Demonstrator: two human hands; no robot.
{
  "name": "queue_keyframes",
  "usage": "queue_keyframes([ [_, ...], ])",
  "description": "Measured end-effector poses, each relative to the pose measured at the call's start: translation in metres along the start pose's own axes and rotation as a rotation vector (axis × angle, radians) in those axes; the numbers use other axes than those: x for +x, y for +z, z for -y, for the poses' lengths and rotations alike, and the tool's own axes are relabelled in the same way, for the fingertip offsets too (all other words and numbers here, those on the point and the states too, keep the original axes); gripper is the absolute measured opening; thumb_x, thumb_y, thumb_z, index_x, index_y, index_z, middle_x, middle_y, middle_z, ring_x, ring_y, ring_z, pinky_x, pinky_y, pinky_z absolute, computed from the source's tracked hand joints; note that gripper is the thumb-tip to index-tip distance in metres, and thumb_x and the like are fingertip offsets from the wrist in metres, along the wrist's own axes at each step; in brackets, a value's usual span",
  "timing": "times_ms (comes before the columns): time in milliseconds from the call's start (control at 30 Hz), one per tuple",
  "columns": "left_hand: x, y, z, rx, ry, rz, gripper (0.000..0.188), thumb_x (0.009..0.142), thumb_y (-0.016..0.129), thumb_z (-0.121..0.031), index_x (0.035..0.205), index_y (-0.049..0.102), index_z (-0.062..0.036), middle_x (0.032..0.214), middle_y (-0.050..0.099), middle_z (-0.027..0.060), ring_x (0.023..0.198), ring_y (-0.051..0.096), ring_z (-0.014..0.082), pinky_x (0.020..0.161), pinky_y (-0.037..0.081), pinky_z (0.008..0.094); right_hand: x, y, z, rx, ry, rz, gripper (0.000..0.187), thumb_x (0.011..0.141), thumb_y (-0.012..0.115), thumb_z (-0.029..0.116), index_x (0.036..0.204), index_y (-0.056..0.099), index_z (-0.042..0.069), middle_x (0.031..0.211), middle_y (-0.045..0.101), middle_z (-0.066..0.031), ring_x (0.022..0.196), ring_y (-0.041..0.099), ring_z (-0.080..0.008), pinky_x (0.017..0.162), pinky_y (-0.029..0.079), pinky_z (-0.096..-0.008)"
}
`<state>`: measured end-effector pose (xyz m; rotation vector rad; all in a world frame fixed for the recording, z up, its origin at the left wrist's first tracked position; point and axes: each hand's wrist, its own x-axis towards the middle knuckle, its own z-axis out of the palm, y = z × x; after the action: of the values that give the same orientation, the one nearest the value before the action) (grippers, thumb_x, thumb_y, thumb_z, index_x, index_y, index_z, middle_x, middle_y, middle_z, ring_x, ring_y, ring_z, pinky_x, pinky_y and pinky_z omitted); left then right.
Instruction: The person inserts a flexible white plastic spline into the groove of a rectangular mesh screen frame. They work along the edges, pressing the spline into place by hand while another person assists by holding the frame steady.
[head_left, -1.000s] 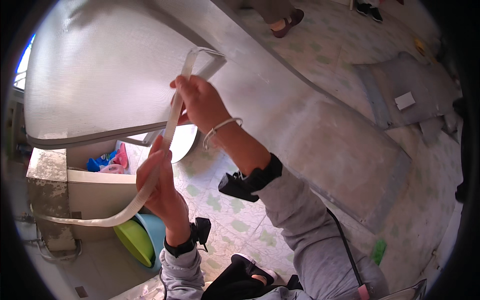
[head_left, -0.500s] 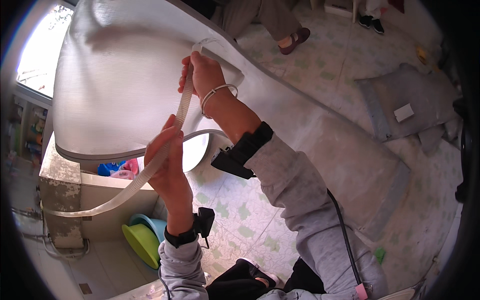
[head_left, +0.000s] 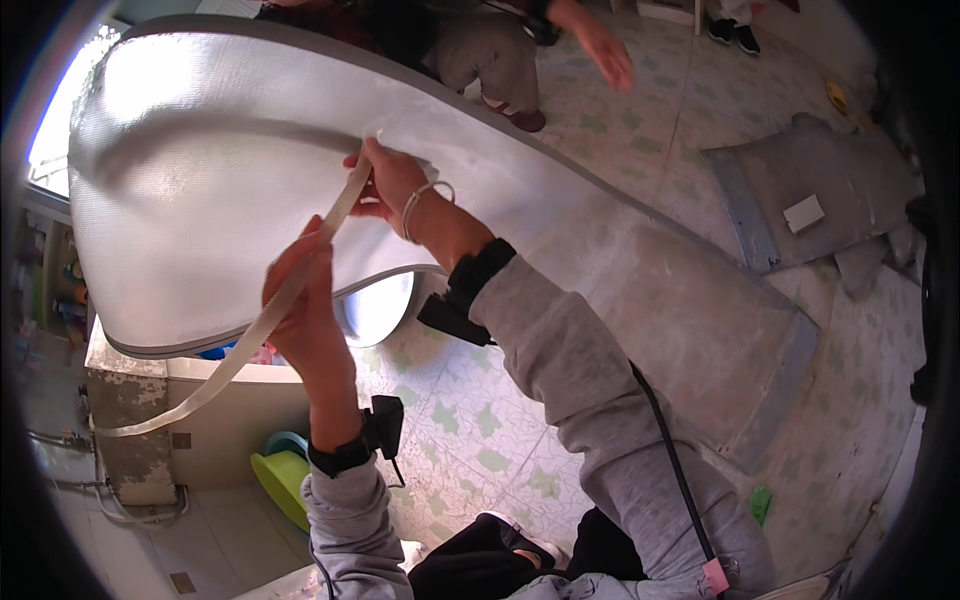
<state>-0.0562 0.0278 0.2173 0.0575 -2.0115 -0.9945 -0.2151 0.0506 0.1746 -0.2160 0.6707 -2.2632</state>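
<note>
Translucent off-white flexible plastic hose (head_left: 240,352) runs from beside the flaking grey-and-white block (head_left: 128,400) at far left up to the middle of the view, in front of the glossy silver-grey sheet (head_left: 200,220); below the sheet, the lime-green round plastic basin (head_left: 282,485) stands tilted. The left hand (head_left: 312,300) curls loosely around the hose's middle, fingers partly bent; to its right, the right hand (head_left: 395,185) has thumb and fingers closed on the hose's upper part. Further right are a co-worker's bare hand (head_left: 598,52), fingers extended, and the white rectangular card (head_left: 803,213) lying on the dull grey pad (head_left: 855,185)
</note>
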Motion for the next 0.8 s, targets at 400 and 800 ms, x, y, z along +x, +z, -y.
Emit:
queue_keyframes([
  [400,0.006,-0.013,0.013,0.045,-0.054,0.147,0.015,0.087,0.06,0.004,0.101,0.066,0.0003,0.106,0.066,0.0116,0.106,0.062,0.0209,0.093,0.049,0.0284,-0.147,-0.158,-0.053,-0.283,0.351,0.109,0.049,0.101,0.034,0.044,0.101,0.063,0.004,0.068,0.055,-0.0008,0.059,0.054,-0.0113,0.054,0.047,-0.0267],
  [800,0.043,-0.02,-0.048,0.07,0.194,-0.132,0.018,0.094,0.053,-0.003,0.109,0.06,0.0051,0.111,0.064,0.0194,0.107,0.062,0.0268,0.097,0.052,0.0344,-0.271,-0.243,-0.022,-0.247,0.319,-0.195,0.036,0.1,0.04,0.035,0.096,0.06,0.006,0.072,0.055,-0.001,0.061,0.053,-0.0119,0.059,0.046,-0.0276],
])
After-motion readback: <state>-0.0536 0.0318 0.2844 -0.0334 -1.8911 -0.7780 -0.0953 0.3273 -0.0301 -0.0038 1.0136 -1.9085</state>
